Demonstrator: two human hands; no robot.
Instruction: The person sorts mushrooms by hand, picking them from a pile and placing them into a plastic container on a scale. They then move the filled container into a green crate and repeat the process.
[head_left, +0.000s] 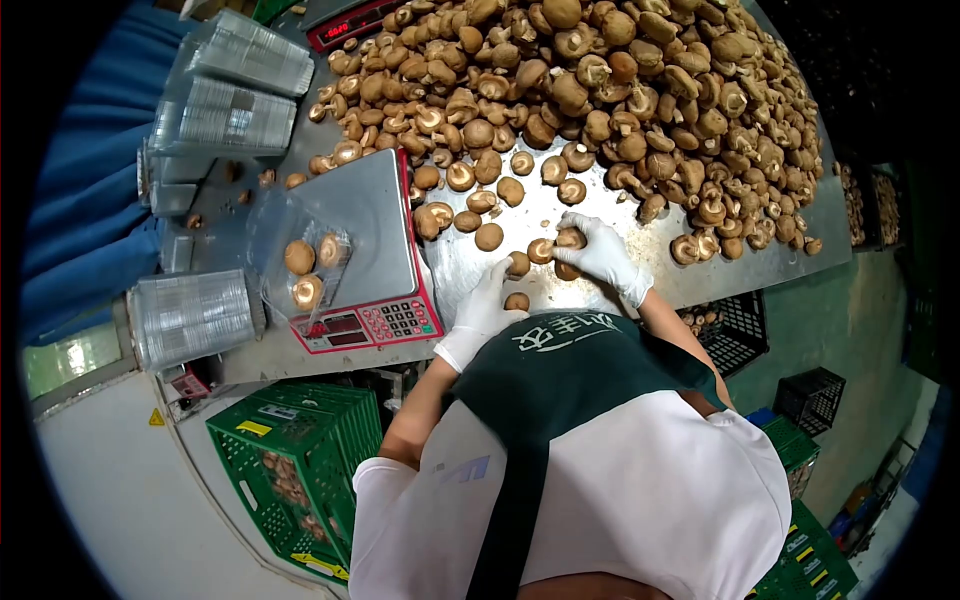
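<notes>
My left hand (482, 312), in a white glove, has its fingertips closed against a brown shiitake mushroom (518, 264) at the table's near edge. My right hand (604, 260), also gloved, curls round a shiitake mushroom (570, 238), with another mushroom (566, 271) under its fingers. Between both hands lies a mushroom with its pale underside up (540, 250). One more mushroom (516, 302) rests close to the apron, beside my left hand. To the left, a clear plastic tray (338, 262) on the weighing scale (365, 205) holds 3 mushrooms (299, 257).
A large heap of shiitake mushrooms (600, 90) covers the back of the metal table (790, 262). Stacks of clear plastic trays (195, 318) stand at the left. A second scale display (350, 25) is at the back. Green crates (290, 470) and a black crate (735, 335) sit below.
</notes>
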